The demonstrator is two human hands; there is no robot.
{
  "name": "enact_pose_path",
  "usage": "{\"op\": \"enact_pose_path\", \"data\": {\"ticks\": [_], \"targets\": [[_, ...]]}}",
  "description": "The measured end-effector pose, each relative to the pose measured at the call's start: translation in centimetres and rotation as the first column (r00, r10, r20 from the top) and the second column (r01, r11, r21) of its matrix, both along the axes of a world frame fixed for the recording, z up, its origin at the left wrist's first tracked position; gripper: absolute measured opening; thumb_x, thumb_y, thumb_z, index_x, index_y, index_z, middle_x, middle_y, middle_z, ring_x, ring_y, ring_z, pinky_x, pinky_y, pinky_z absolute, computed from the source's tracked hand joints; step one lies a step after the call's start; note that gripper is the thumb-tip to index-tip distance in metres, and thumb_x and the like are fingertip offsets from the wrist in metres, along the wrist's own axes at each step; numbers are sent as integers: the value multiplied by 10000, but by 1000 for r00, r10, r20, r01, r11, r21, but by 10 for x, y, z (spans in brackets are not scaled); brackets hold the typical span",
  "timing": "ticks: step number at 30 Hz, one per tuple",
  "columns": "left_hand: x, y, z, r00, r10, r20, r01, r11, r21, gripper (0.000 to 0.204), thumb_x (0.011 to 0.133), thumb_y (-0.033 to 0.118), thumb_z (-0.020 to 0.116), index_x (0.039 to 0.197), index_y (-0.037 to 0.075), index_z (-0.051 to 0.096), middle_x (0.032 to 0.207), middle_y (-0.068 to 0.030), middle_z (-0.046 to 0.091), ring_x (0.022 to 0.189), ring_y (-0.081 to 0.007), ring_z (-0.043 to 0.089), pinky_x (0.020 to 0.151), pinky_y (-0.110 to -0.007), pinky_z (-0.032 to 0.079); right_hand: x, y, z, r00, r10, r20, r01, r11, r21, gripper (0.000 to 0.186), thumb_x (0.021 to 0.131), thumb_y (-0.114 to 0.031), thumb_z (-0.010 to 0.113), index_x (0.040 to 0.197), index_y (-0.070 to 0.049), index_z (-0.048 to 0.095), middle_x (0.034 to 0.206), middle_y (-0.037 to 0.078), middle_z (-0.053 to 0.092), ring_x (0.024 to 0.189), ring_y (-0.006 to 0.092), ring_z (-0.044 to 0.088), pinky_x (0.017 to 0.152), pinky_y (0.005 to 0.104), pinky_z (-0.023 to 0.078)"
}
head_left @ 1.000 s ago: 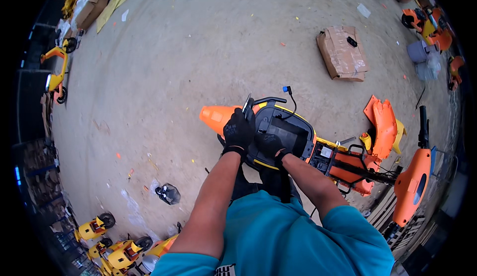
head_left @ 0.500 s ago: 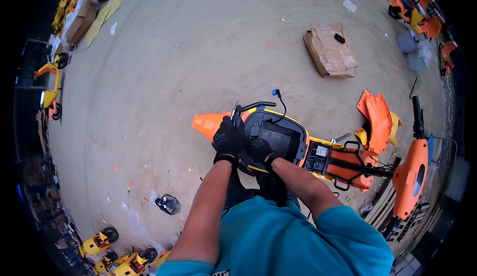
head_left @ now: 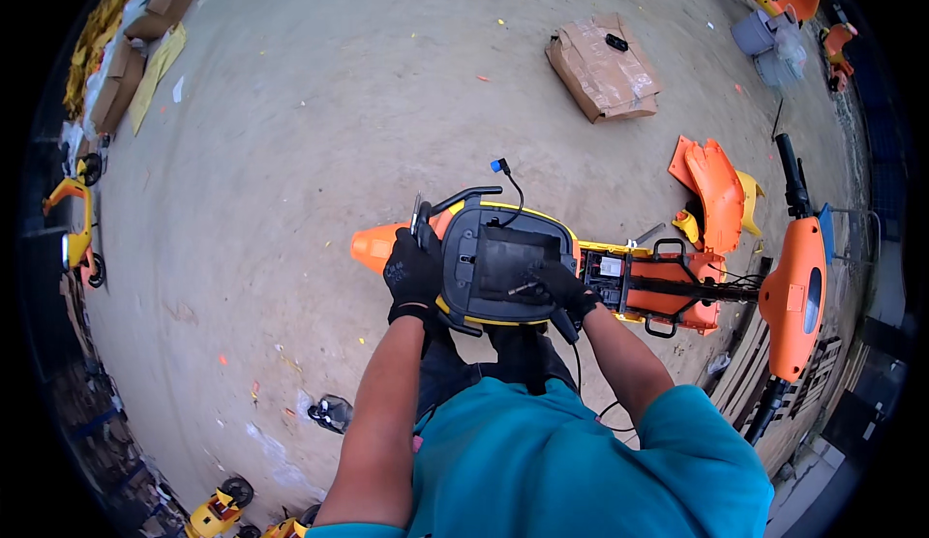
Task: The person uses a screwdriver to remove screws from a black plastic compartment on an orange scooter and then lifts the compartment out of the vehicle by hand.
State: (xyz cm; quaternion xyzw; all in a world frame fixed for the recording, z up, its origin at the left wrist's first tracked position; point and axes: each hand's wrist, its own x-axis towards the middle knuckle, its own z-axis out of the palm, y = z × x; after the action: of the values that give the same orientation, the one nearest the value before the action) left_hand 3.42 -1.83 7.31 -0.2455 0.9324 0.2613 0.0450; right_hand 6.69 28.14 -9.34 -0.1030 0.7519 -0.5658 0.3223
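Scooter [head_left: 619,282]: orange and yellow, stripped of panels, lying along the concrete floor with its open frame and wiring exposed.
Seat tub [head_left: 508,262]: grey-black, yellow-edged, rounded, open side up, at the scooter's rear end beside the orange tail; a thin cable with a blue connector rises from it.

Scooter [head_left: 619,277] lying on ground [head_left: 290,151], cardboard box [head_left: 605,66] beyond it, loose body panel [head_left: 714,190] right.
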Motion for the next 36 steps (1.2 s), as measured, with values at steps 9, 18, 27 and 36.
{"op": "enact_pose_path", "data": {"ticks": [9,18,27,36], "targets": [[3,-4,-6,1000,8,4,-8,1000,-9,406,945,429,489,923,25,506,767,-201,650,736,-385,646,631,-470,486,12,24,60,796,-353,492,419,908,-26,237,974,-301,549,956,-76,618,800,-31,612,612,32,507,541,185,406],[1,-1,-8,1000,10,16,-10,1000,6,363,957,384,473,928,28,533,764,-186,656,742,-378,654,620,-451,487,44,57,52,966,-17,-258,37,997,74,400,925,-152,540,1301,-18,522,1298,180,542,1198,298,537,1009,377,424],[2,-5,-24,999,34,33,-31,997,-67,411,951,425,451,920,23,531,764,-173,668,725,-366,661,650,-457,495,68,73,57,960,-272,-72,280,946,161,318,890,-168,565,1174,-36,621,1134,181,628,1050,301,605,903,357,476],[0,-11,-32,993,-112,-38,110,992,-60,348,958,349,443,907,13,518,678,-121,672,570,-237,658,522,-333,499,63,25,62,858,-487,165,481,873,75,320,931,-253,576,1073,26,642,965,143,678,860,209,632,772,325,487]]}}
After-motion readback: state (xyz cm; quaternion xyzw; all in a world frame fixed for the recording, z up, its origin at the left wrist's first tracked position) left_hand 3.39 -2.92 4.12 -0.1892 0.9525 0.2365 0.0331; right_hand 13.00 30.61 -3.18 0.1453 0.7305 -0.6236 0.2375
